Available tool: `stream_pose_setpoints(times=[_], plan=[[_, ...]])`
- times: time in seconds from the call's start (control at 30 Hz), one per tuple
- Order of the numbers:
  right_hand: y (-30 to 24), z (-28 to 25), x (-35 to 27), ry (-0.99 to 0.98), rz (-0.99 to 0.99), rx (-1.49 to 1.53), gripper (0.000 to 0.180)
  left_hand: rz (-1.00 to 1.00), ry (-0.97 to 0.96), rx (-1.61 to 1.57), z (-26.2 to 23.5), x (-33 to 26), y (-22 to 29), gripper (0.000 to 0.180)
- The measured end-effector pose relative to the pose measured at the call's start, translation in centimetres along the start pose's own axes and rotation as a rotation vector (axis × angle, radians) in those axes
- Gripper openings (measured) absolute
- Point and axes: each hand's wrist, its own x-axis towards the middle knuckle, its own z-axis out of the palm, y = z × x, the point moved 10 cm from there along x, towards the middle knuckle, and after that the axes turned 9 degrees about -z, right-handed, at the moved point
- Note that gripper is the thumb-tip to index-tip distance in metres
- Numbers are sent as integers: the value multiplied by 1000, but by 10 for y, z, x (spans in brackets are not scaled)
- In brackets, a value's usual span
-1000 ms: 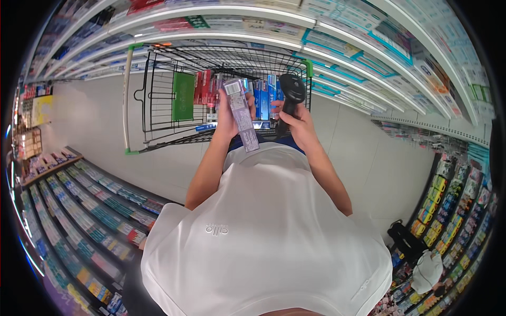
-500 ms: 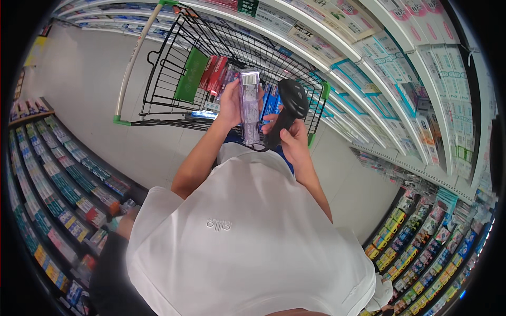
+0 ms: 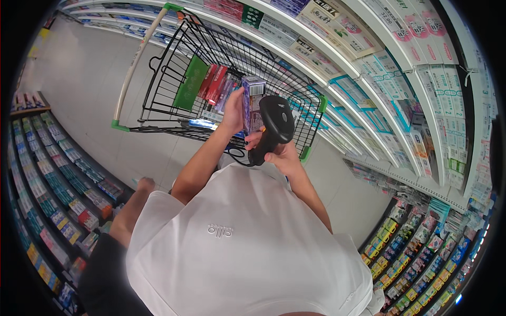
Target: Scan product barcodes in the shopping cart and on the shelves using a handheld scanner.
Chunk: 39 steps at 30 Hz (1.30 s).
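From my end I see the purple box (image 3: 250,108) above frame centre, the left hand (image 3: 233,111) closed along its side. Lower right of it, the right hand (image 3: 284,156) wraps the grip of the black scanner (image 3: 277,120). The wire cart (image 3: 191,84) spans upper middle.

One wide fisheye view from the person's head looks steeply down, the white shirt (image 3: 247,247) very near, the left hand (image 3: 233,111) and right hand (image 3: 284,157) a little farther, the shopping cart (image 3: 191,83) beyond, and shelves (image 3: 428,113) bending around the far right.
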Motion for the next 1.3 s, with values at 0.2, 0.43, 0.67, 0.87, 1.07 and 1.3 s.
stream_pose_setpoints(times=[0.2,0.43,0.67,0.87,1.07,1.3], plan=[[2,1,-3,-61,8,18,71,25,118,36,-10,1,-4,48],[1,2,-4,-65,-13,-3,73,23,57,-2,-2,-2,-1,49],[4,-2,-6,-7,-11,-31,69,48,89,47,-3,-7,3,48],[6,-6,-7,47,-8,-75,74,71,74,42,-7,-9,4,47],[9,-7,-12,90,32,-111,75,32,66,52,-6,-10,0,47],[16,-7,-18,110,55,-134,76,0,33,55,-13,-8,-6,48]])
